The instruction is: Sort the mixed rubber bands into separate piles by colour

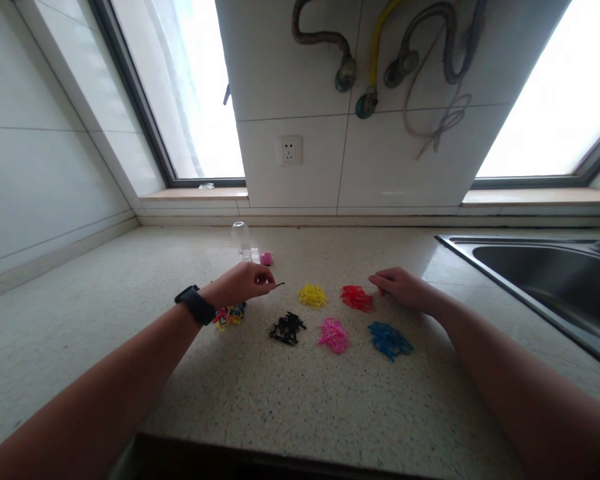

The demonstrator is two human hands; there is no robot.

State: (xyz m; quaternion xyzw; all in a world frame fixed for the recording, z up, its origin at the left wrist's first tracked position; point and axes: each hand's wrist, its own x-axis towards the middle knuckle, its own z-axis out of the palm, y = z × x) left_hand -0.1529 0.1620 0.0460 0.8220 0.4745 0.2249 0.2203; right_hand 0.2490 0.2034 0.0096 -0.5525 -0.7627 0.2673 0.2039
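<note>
My left hand (254, 281), with a dark watch at the wrist, pinches a small black rubber band (280, 285) that sticks out past the fingertips. Under that wrist lies a mixed-colour heap of bands (230, 316), partly covered by the arm. A black pile (287, 329) is just in front of the hand, and a yellow pile (313, 295) is to its right. My right hand (397, 287) is at the right edge of a red pile (357, 298), fingers drawn together; whether they hold anything is hidden. Nearer me lie a pink pile (334, 335) and a blue pile (390, 340).
Behind my left hand stand a clear bottle (240, 240) and a small pink cap-like piece (266, 258). A steel sink (540, 267) is set into the speckled counter (330, 407) on the right. The tiled wall carries a socket (290, 151) and hoses (375, 53).
</note>
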